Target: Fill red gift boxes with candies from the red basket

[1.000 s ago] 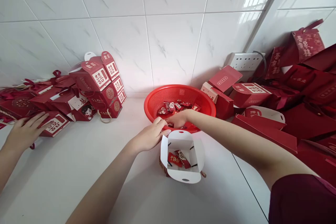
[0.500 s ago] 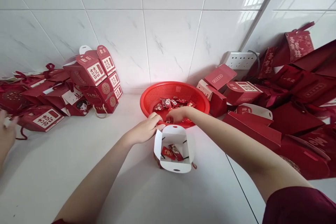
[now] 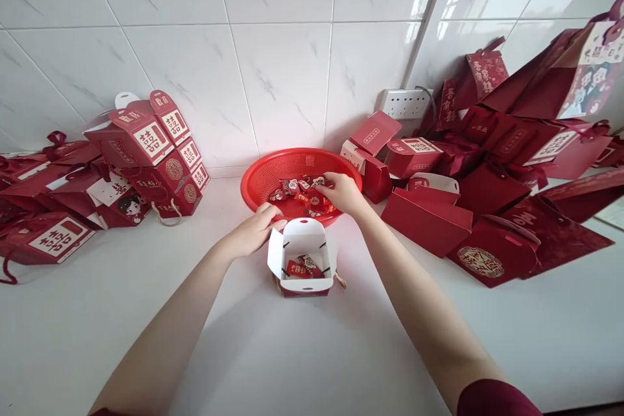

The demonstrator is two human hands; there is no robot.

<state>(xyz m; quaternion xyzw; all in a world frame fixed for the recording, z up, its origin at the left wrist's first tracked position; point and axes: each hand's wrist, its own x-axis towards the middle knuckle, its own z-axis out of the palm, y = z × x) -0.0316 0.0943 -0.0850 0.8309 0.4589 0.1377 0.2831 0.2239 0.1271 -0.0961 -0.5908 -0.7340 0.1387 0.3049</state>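
A red plastic basket stands against the wall with several small wrapped candies in it. My left hand is closed at the basket's near left rim, its thumb close to the flap of an open box. Over the right part of the basket, my right hand pinches a wrapped candy between thumb and fingers. In front of the basket sits the open gift box, white inside with a rope handle. Two red candy packets lie on its floor.
Red gift boxes are stacked at left, with more boxes beside them. On the right is a large pile of red boxes and bags. A white power strip leans by the tiled wall.
My right hand has risen from the basket's bottom toward its right side, now pinching a candy. The view has turned right, and another person's hand at the left edge is out of sight.
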